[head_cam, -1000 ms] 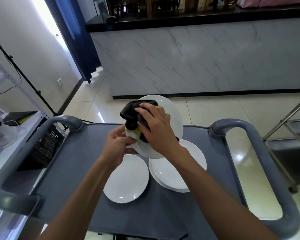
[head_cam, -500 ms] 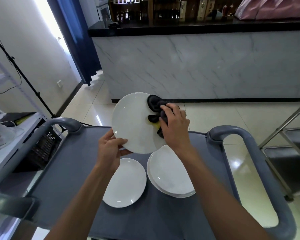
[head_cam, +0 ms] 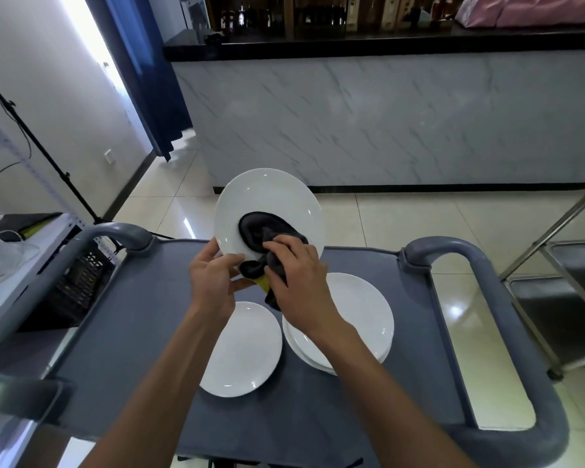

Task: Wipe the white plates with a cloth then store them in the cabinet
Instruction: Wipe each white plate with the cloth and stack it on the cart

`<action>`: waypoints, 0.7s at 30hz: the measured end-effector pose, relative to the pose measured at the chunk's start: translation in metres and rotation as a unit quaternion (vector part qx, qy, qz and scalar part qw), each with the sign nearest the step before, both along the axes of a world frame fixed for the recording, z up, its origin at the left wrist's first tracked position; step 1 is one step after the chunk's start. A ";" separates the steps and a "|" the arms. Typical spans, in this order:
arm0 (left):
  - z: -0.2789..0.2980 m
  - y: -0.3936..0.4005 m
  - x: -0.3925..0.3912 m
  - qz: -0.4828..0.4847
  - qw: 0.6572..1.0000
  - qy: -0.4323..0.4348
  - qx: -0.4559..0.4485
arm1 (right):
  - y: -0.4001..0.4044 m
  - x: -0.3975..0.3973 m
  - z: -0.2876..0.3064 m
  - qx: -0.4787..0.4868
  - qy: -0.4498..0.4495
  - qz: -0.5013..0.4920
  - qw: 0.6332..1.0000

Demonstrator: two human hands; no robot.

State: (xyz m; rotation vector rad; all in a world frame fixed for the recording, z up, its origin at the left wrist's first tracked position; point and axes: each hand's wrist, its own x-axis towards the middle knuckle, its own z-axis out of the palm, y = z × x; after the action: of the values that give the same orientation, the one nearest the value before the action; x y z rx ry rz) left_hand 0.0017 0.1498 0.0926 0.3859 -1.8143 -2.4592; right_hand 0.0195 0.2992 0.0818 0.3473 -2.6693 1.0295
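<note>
A white plate (head_cam: 271, 197) is held tilted above the grey cart (head_cam: 142, 332), its face toward me. My left hand (head_cam: 213, 282) pinches the plate's lower left rim. My right hand (head_cam: 298, 282) grips a dark grey cloth (head_cam: 255, 231) with a yellow patch and presses it on the plate's lower middle. On the cart top lies a single white plate (head_cam: 247, 352) at the left. A stack of white plates (head_cam: 362, 319) lies at the right, partly hidden by my right forearm.
Grey cart handles (head_cam: 487, 261) rise at both sides. A marble-fronted counter (head_cam: 385, 123) with a black top stands ahead across a tiled floor. A metal rack (head_cam: 561, 305) is at the right, a white shelf (head_cam: 14, 265) and a tripod at the left.
My right hand has drawn the cloth from the plate's right edge down to its lower middle. The plate has shifted slightly to the right in my left hand.
</note>
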 end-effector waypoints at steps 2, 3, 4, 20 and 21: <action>0.001 0.001 0.000 0.002 1.000 0.002 -0.003 | 0.002 0.002 0.000 -0.001 0.002 0.022 1.000; 0.001 0.001 0.000 0.004 1.000 0.002 -0.002 | 0.004 0.003 0.000 0.004 0.005 0.036 0.999; 0.001 0.000 0.000 0.005 1.000 0.001 -0.003 | 0.007 0.004 0.000 0.012 0.008 0.049 0.999; -0.005 -0.013 -0.003 -0.077 0.996 -0.015 -0.043 | 0.054 -0.032 0.004 -0.003 0.054 -0.103 0.993; -0.005 -0.013 -0.004 -0.088 0.995 -0.014 -0.050 | 0.056 -0.035 0.006 -0.011 0.065 -0.105 0.992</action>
State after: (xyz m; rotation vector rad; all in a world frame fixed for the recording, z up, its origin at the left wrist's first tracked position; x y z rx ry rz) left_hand -0.0019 0.1368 0.0878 0.2654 -2.0559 -2.4697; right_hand -0.0158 0.3551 0.0882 0.1217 -2.5123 0.9365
